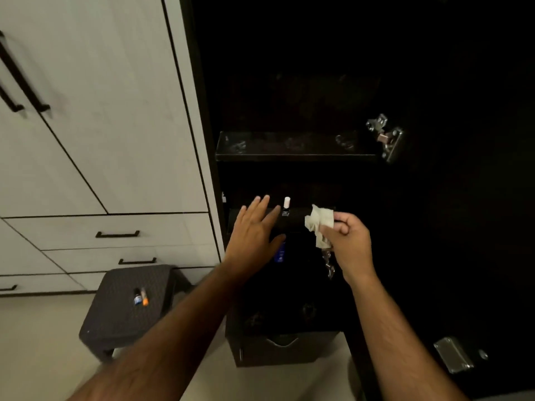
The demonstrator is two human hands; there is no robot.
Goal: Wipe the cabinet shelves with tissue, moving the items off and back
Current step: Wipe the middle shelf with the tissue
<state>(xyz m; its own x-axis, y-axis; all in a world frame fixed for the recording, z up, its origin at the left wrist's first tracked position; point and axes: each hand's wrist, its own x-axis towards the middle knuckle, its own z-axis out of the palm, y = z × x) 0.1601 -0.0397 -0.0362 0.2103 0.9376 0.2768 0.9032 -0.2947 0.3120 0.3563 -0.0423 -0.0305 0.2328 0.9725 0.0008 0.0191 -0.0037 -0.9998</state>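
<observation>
A dark cabinet (304, 82) stands open beside pale wardrobe doors (86, 111). Its upper shelf (289, 147) shows dusty smudges, and the lower shelf (295, 219) carries a small white-capped bottle (286, 206) near its front edge. A dark woven stool (127, 308) stands on the floor to the left, with two little bottles (140, 296) near the middle of its top. The left hand (252, 235) reaches over the lower shelf's front edge with fingers straight and spread, holding nothing. The right hand (347, 241) grips a crumpled tissue (320, 224) just before that shelf. A blue bottle (280, 251) shows dimly below.
</observation>
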